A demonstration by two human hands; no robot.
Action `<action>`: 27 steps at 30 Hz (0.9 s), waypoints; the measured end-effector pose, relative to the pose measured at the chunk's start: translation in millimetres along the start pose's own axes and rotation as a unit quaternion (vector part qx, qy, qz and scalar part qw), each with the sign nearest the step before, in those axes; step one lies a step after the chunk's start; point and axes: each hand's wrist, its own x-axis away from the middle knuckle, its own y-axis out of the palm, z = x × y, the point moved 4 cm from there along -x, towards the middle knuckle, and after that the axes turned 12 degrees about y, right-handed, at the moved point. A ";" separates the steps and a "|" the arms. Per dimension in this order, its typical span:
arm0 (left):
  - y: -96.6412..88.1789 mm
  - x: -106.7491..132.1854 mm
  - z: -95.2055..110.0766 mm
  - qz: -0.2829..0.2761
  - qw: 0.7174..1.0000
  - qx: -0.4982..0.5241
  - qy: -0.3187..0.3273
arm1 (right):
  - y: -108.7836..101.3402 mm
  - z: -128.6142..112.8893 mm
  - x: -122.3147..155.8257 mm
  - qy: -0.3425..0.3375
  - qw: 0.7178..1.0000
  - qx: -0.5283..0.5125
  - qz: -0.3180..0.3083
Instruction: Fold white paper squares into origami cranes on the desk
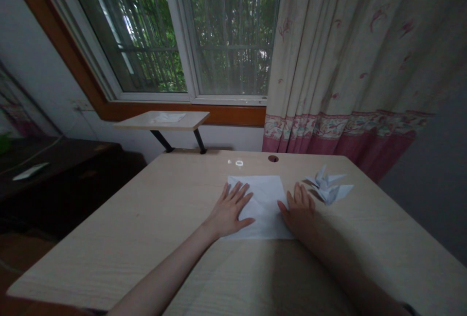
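A white sheet of paper [266, 204] lies flat on the light wooden desk [153, 214], with faint creases across it. My left hand [231, 211] rests on the sheet's left side, fingers spread and palm down. At the right edge, my right hand [299, 211] lies palm down, its thumb on the paper and its other fingers reaching past the edge onto the desk. Neither hand grips anything. Just right of my right hand stand folded paper cranes [328, 189], close together and partly overlapping.
A small raised shelf [134, 120] at the back left carries white paper [170, 117]. Near the desk's back edge are a small white ring [239, 163] and a round cable hole [273, 159]. Behind are a window [233, 29] and a curtain [328, 63]. A dark cabinet [91, 153] stands left.
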 end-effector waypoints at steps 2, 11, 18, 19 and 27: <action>1.7 0.4 -0.2 -0.015 1.000 0.011 -0.008 | 0.4 -0.4 -0.2 -0.002 1.000 -0.002 -0.012; -1.4 -1.1 0.6 -0.088 0.994 0.060 -0.036 | -9.4 -3.1 -6.2 -0.011 0.998 -0.059 -0.010; -2.3 -1.6 0.5 -0.113 0.988 0.086 -0.057 | -23.3 -8.2 -12.8 -0.001 0.986 -0.099 -0.131; -2.5 -1.6 0.6 -0.116 0.987 0.090 -0.059 | -25.0 -8.8 -13.7 0.002 0.983 -0.109 -0.149; -2.6 -1.9 0.4 -0.115 0.987 0.096 -0.066 | -38.1 -11.3 -18.8 0.036 0.909 -0.342 -0.237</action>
